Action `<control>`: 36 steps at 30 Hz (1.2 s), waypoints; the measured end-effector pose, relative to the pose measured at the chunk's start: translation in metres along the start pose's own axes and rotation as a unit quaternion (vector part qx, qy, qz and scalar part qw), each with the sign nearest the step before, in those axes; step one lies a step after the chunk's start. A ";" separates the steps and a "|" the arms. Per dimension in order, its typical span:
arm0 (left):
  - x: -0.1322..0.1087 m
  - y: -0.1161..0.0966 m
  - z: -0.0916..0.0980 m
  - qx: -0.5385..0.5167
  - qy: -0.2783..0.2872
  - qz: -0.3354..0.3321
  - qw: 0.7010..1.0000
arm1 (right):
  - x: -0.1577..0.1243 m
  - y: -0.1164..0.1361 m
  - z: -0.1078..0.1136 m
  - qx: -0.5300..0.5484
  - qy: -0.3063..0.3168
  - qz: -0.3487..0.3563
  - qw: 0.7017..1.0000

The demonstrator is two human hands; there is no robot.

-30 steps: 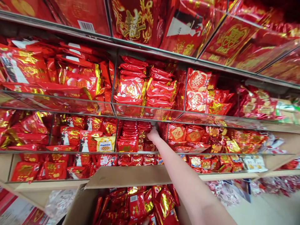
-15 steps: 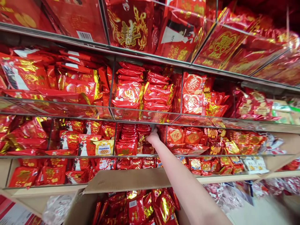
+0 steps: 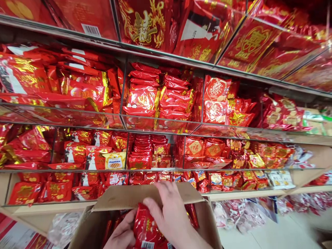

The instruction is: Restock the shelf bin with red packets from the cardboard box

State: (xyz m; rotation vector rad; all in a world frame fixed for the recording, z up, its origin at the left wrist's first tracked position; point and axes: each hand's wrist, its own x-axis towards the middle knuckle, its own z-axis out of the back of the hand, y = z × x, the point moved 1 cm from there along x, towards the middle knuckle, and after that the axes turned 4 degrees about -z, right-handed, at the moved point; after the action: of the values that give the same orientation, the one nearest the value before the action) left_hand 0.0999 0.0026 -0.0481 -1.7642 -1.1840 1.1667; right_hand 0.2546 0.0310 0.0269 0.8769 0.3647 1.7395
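My left hand (image 3: 123,231) is inside the cardboard box (image 3: 146,195), its curled fingers at the left edge of a red foil snack packet (image 3: 146,224) with gold print and a barcode; part of the grip is hidden. My right hand (image 3: 173,214) is over the same box, its thumb by the packet's top edge and its fingers stretched out towards the box's far flap. More red packets (image 3: 192,215) lie in the box, partly covered by my hands. Above the box, a shelf compartment holds a stack of small red packets (image 3: 140,160) at its left.
Shelves with clear front panels (image 3: 158,126) and dividers run across the view, filled with red and gold packets. A yellow cookie packet (image 3: 114,161) stands left of the stack. Clear plastic bags (image 3: 63,231) lie below on the left, others (image 3: 238,214) on the right.
My right hand has come out of the shelf compartment and down over the box. My left hand has come into view at a packet there. The view has shifted slightly.
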 end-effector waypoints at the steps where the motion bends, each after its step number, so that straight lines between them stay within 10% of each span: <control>1: -0.002 -0.007 -0.008 0.007 -0.005 -0.018 1.000 | -0.012 -0.004 -0.005 0.030 0.029 -0.029 0.999; 8: -0.002 -0.019 -0.048 0.110 -0.021 -0.157 0.981 | -0.034 -0.037 -0.013 0.326 -0.085 -0.210 0.918; 18: 0.006 -0.006 -0.047 0.298 -0.185 -0.294 0.889 | -0.058 -0.034 -0.022 0.265 -0.164 -0.208 0.927; 24: -0.001 -0.017 -0.053 0.285 -0.118 -0.187 0.933 | -0.061 -0.037 -0.005 0.111 -0.225 -0.049 0.967; 29: -0.017 -0.026 -0.063 -0.050 0.010 -0.001 0.999 | -0.071 -0.037 0.010 0.036 -0.119 0.222 0.967; 36: -0.024 -0.031 -0.064 -0.070 -0.006 -0.126 0.990 | -0.090 -0.031 -0.007 0.222 -0.155 -0.005 0.963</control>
State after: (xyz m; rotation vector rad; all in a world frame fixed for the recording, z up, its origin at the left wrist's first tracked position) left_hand 0.1462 -0.0136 0.0092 -1.6514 -1.4788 0.9662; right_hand 0.2826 -0.0397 -0.0317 1.4460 0.5572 1.4983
